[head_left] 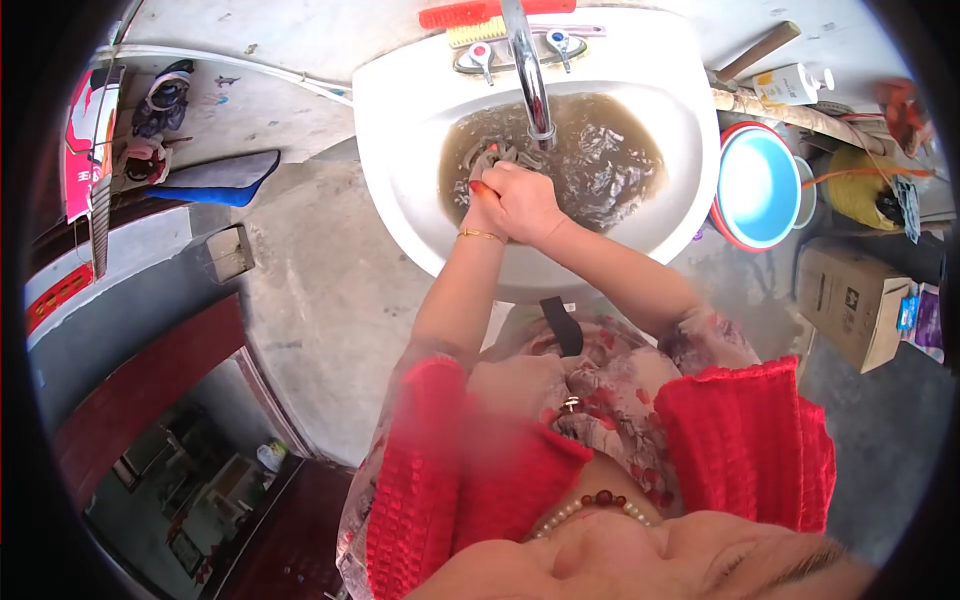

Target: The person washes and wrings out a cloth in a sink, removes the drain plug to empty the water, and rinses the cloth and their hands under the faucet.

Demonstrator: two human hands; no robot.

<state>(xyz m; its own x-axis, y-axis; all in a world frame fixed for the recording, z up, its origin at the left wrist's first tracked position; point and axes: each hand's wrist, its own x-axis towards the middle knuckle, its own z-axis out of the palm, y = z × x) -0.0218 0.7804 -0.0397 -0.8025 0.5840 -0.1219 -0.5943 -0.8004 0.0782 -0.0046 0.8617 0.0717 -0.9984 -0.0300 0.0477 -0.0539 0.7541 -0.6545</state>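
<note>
Over the left side of a white washbasin (395, 130), my two hands are pressed together at the surface of murky brown water (610, 150). My left hand (486, 207), with a gold bracelet at its wrist, is closed around a wet greyish cloth (490, 157). Across it lies my right hand (526, 196), fingers curled and closed against the same cloth. Much of the cloth is hidden by the hands and the cloudy water. A chrome faucet (524, 70) reaches over the bowl, just beyond my right hand.
Behind the faucet lie a red brush (460, 15) and a brush with yellow bristles (475, 35). Two tap handles, one the red-marked handle (481, 55), flank the spout. At right are stacked basins (760, 190), a white pump bottle (790, 85) and a cardboard box (850, 305).
</note>
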